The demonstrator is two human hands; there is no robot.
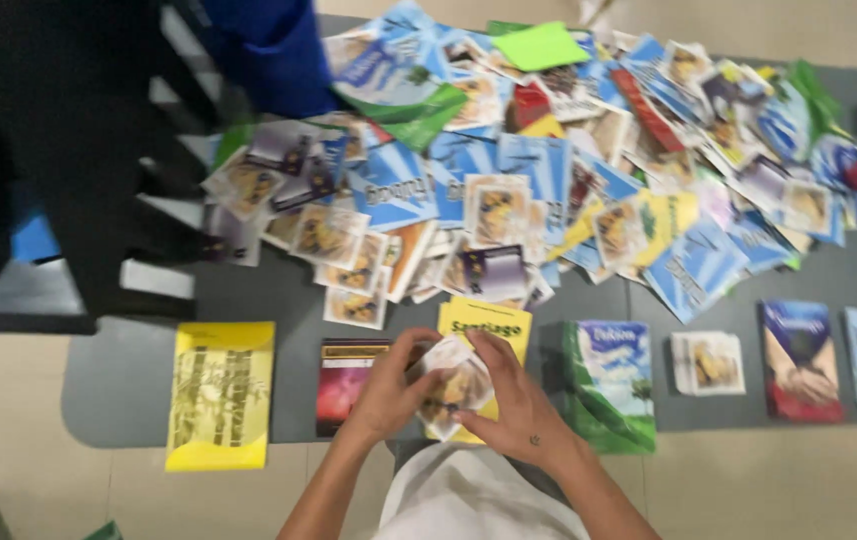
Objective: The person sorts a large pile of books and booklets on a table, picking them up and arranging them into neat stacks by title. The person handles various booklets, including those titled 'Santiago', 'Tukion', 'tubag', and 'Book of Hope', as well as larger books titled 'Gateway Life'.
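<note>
Seven sorted stacks along frame bottom of counter point(129, 400), big mixed booklet heap point(549, 160) above still unsorted; both hands, left hand point(389, 390) and right hand point(519, 405), clamped on a small card stack point(452, 388).

Along the near edge of the grey table point(289, 300) lie sorted stacks, a yellow booklet point(221, 394), a dark red one point(345, 382), a green-and-blue one point(609, 382), a small pale card stack point(708, 363) and two blue ones, below a loose heap of leaflets point(549, 160).
</note>
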